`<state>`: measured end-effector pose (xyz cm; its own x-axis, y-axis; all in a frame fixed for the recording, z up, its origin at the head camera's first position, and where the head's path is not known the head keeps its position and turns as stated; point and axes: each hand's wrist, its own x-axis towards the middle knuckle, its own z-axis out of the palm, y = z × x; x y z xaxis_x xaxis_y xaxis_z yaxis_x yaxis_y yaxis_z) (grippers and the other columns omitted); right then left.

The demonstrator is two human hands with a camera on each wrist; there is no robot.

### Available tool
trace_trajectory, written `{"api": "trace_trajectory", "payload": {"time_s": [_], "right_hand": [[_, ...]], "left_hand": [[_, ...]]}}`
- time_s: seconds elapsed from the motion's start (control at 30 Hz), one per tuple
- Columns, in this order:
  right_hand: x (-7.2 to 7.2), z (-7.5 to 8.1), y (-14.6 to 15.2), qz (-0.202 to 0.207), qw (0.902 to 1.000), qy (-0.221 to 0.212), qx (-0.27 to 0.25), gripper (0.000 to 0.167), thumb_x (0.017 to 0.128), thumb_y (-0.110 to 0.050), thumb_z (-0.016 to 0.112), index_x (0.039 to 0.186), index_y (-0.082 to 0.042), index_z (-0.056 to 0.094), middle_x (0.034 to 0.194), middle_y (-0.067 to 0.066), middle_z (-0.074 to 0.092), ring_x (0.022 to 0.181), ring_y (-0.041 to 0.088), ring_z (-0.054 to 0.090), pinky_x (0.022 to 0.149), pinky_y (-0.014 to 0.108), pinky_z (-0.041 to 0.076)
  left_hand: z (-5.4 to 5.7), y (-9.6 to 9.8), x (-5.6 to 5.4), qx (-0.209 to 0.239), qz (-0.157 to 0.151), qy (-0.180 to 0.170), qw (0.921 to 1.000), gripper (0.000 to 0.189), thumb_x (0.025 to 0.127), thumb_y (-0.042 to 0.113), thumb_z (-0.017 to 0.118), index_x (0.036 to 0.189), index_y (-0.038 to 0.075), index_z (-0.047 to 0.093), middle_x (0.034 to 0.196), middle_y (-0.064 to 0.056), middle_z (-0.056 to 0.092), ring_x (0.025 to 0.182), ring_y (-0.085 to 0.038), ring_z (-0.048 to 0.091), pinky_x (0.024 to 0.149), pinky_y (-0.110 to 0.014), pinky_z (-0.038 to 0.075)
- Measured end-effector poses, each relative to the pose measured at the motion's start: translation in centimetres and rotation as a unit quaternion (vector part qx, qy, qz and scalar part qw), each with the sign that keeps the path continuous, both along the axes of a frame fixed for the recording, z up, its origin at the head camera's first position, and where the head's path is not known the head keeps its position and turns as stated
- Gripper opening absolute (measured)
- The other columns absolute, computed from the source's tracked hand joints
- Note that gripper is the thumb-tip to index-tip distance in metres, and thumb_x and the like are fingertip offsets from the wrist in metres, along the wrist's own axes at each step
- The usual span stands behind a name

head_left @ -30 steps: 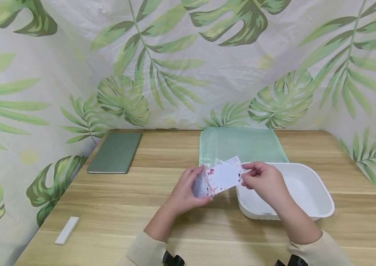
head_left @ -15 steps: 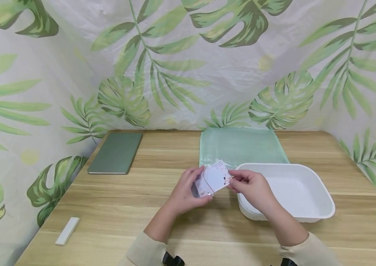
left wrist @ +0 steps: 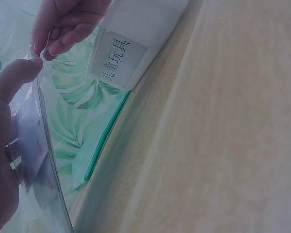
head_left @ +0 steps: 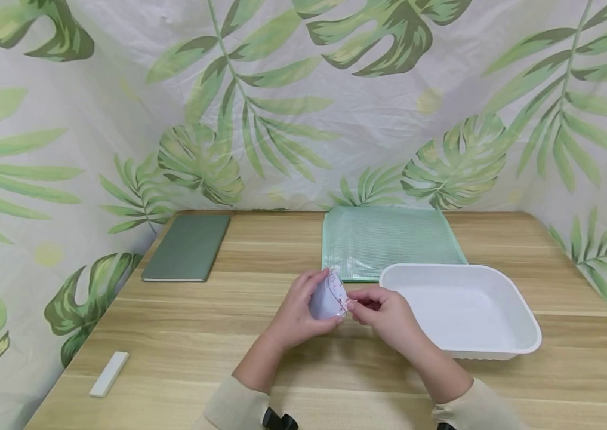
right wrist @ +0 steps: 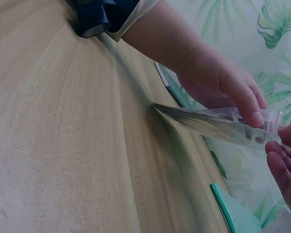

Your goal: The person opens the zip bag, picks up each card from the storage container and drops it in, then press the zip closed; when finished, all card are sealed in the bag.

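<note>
In the head view my left hand (head_left: 295,310) grips a small clear zip bag (head_left: 326,300) with a red line near its mouth. White printed cards (head_left: 337,288) sit inside, reaching up to the mouth end. My right hand (head_left: 386,316) has thumb and forefinger at that end. From the left wrist, the right fingers (left wrist: 70,36) pinch thin clear film beside the left thumb (left wrist: 19,77). The right wrist view shows the bag (right wrist: 218,127) edge-on above the wooden table, its closed end pointing away from the right hand.
A white bin (head_left: 526,334) stands right of the hands, over a corner of a green mesh zip pouch (head_left: 384,239). A green notebook (head_left: 187,248) lies at the back left, a small white bar (head_left: 109,374) at the front left. Leaf-print cloth (head_left: 282,119) hangs behind.
My right hand has moved left, pushing the cards from sticking well out of the bag to inside it. The left hand has stayed put around the bag.
</note>
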<state>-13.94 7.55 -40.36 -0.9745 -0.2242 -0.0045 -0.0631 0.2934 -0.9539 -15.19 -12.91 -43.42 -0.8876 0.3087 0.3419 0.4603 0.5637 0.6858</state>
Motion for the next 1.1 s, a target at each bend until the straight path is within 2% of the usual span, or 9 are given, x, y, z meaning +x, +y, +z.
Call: {"api": "trace_trajectory", "payload": {"time_s": [0.23,0.43,0.63,0.77,0.87,0.93,1.0,1.1], "right_hand": [[0.2,0.0,-0.3,0.029,0.9995,0.005,-0.007,0.023,0.091,-0.013,0.067,0.109,0.000,0.071,0.098,0.014,0.071,0.072,0.010,0.064,0.067,0.024,0.056],[0.1,-0.1,-0.4,0.054,0.9985,0.010,0.005,0.029,0.096,-0.024,0.062,0.107,0.001,0.071,0.098,0.016,0.070,0.076,0.019,0.067,0.070,0.033,0.059],[-0.1,0.0,-1.0,0.024,0.9977,0.034,0.054,0.021,0.088,-0.022,0.072,0.102,-0.006,0.076,0.101,0.006,0.074,0.081,0.007,0.064,0.071,0.020,0.053],[-0.5,0.2,-1.0,0.007,0.9958,0.058,0.070,0.015,0.089,-0.016,0.070,0.099,-0.008,0.077,0.100,0.006,0.075,0.085,0.007,0.065,0.073,0.019,0.052],[-1.0,0.4,-0.7,0.011,0.9955,0.062,0.071,0.016,0.090,-0.013,0.068,0.102,-0.007,0.076,0.101,0.008,0.074,0.085,0.008,0.064,0.072,0.019,0.052],[-1.5,0.5,-0.3,0.019,0.9956,0.060,0.069,0.017,0.091,-0.012,0.067,0.104,-0.005,0.076,0.101,0.009,0.074,0.085,0.009,0.064,0.071,0.019,0.052],[-2.0,0.6,0.0,0.033,0.9957,0.058,0.064,0.019,0.092,-0.012,0.066,0.106,-0.003,0.074,0.102,0.011,0.074,0.085,0.010,0.063,0.071,0.019,0.052],[-2.7,0.5,0.5,0.053,0.9956,0.056,0.053,0.022,0.093,-0.012,0.064,0.110,-0.001,0.072,0.103,0.013,0.073,0.086,0.012,0.065,0.072,0.019,0.053]], "left_hand": [[0.0,-0.1,0.0,0.001,0.001,-0.003,1.0000,0.088,0.068,0.028,0.085,0.144,0.005,0.047,0.134,-0.012,0.052,0.119,-0.024,0.050,0.088,-0.033,0.049],[0.1,-0.1,0.1,0.006,0.009,-0.012,0.9999,0.091,0.067,0.030,0.084,0.146,0.006,0.045,0.135,-0.012,0.051,0.120,-0.024,0.049,0.089,-0.034,0.048],[0.1,-0.1,0.1,0.022,0.020,-0.013,0.9995,0.092,0.067,0.032,0.086,0.146,0.007,0.044,0.137,-0.013,0.050,0.120,-0.026,0.050,0.091,-0.040,0.048],[0.2,-0.2,0.0,0.044,0.029,-0.009,0.9986,0.097,0.065,0.028,0.089,0.147,0.005,0.042,0.138,-0.015,0.050,0.122,-0.029,0.050,0.097,-0.048,0.047],[0.3,-0.3,-0.2,0.074,0.039,-0.006,0.9964,0.090,0.071,0.021,0.086,0.146,0.002,0.041,0.131,-0.016,0.054,0.115,-0.028,0.053,0.097,-0.046,0.047],[0.4,-0.4,-0.4,0.114,0.047,-0.016,0.9922,0.077,0.077,0.015,0.081,0.143,-0.001,0.044,0.123,-0.016,0.058,0.106,-0.025,0.055,0.094,-0.039,0.048],[0.5,-0.4,-0.6,0.161,0.059,-0.039,0.9844,0.061,0.082,0.009,0.075,0.137,-0.002,0.052,0.112,-0.015,0.061,0.096,-0.020,0.056,0.089,-0.030,0.047],[0.8,-0.6,-0.7,0.238,0.080,-0.097,0.9630,0.040,0.085,0.005,0.072,0.124,-0.003,0.063,0.095,-0.008,0.063,0.085,-0.013,0.054,0.078,-0.022,0.045]]}}
